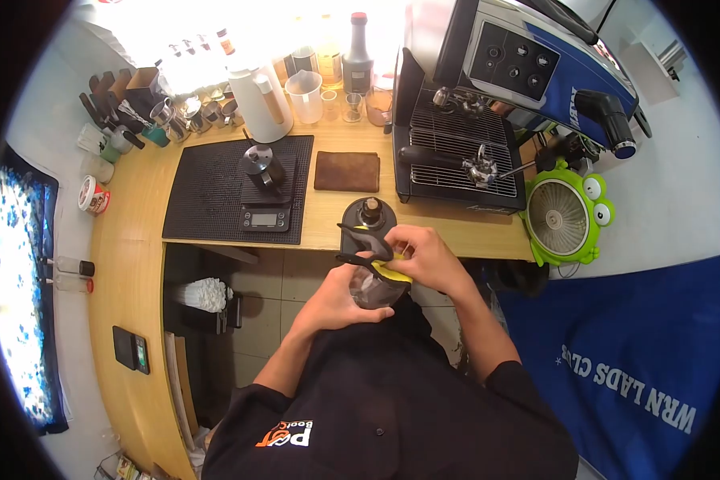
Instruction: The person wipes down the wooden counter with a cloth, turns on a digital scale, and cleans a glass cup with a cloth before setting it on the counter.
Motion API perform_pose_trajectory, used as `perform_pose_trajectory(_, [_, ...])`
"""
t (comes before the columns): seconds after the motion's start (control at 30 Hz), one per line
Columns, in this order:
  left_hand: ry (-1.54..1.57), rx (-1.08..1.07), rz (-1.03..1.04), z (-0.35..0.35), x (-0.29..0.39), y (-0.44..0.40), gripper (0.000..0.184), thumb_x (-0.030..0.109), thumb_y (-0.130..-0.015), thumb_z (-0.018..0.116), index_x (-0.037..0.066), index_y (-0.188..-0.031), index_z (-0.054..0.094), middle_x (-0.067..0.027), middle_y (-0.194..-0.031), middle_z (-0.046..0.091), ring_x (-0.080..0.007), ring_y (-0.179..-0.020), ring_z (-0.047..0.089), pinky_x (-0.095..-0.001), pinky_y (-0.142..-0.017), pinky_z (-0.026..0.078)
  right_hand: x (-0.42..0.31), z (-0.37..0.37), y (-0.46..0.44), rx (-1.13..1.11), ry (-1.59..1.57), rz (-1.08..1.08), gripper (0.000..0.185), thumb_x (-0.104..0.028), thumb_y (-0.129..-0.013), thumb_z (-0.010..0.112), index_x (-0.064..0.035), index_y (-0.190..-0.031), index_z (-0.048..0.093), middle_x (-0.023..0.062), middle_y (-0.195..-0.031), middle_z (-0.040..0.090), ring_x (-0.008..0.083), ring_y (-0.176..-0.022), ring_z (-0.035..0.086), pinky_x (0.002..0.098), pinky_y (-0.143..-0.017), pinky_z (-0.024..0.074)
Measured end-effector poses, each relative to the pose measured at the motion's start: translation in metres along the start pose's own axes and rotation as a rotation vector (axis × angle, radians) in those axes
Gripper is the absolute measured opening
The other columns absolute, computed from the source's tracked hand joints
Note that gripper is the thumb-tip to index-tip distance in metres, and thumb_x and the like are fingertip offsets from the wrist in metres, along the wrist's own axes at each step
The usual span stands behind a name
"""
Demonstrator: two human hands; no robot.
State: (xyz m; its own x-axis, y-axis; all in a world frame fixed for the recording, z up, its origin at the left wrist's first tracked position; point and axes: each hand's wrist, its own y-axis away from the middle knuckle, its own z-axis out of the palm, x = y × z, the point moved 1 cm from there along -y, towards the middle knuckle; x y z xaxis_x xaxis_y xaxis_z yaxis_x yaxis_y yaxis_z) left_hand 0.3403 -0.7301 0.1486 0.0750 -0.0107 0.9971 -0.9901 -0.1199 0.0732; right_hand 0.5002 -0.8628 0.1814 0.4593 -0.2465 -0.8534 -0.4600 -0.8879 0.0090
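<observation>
Held in front of my torso, a clear rounded glass vessel point(370, 293) rests in my left hand point(334, 301), whose fingers wrap round its side. My right hand point(426, 257) pinches a dark grey and yellow cloth point(394, 273) at the vessel's mouth. Dark folds of the cloth stick up toward the counter. How deep the cloth reaches inside I cannot tell. Just beyond the hands, a tamper point(370, 210) stands on a round dark base at the counter's edge.
A coffee scale point(265, 220) with a hand grinder point(262, 166) sits on a black mat point(204, 188). A brown folded cloth point(347, 171) lies beside it. The espresso machine point(464, 152) with a portafilter on its tray stands right, near a green frog-shaped fan point(558, 220). Bottles and jugs line the back.
</observation>
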Motion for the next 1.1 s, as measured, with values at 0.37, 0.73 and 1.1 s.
perform_pose_trajectory(0.37, [-0.178, -0.071, -0.101, 0.007, 0.009, 0.004, 0.076, 0.015, -0.065, 0.091, -0.003, -0.127, 0.051, -0.0051, -0.111, 0.062, -0.0142, -0.102, 0.060, -0.0306, -0.091, 0.050, 0.006, 0.009, 0.007, 0.071, 0.118, -0.140, 0.021, -0.016, -0.077, 0.079, -0.0003, -0.081, 0.065, 0.0114, -0.068, 0.058, 0.0254, -0.062, 0.057, 0.0384, -0.059, 0.0445])
perform_pose_trajectory(0.73, [0.347, -0.262, -0.167, -0.009, -0.001, 0.003, 0.075, 0.014, -0.065, 0.090, -0.003, -0.128, 0.052, -0.0090, -0.115, 0.063, -0.0177, -0.109, 0.061, -0.0332, -0.097, 0.049, -0.022, -0.004, 0.009, 0.035, -0.030, -0.094, 0.017, -0.010, -0.079, 0.078, 0.0014, -0.080, 0.064, 0.0081, -0.066, 0.057, 0.0169, -0.058, 0.053, 0.0296, -0.056, 0.0442])
perform_pose_trajectory(1.1, [0.109, -0.255, -0.114, -0.002, 0.004, 0.010, 0.070, 0.017, -0.069, 0.089, -0.002, -0.126, 0.054, -0.0109, -0.108, 0.068, -0.0182, -0.102, 0.065, -0.0329, -0.090, 0.053, -0.016, 0.000, 0.009, -0.024, 0.155, -0.155, 0.015, -0.011, -0.077, 0.074, -0.0010, -0.082, 0.065, 0.0142, -0.073, 0.065, 0.0326, -0.069, 0.066, 0.0402, -0.064, 0.0505])
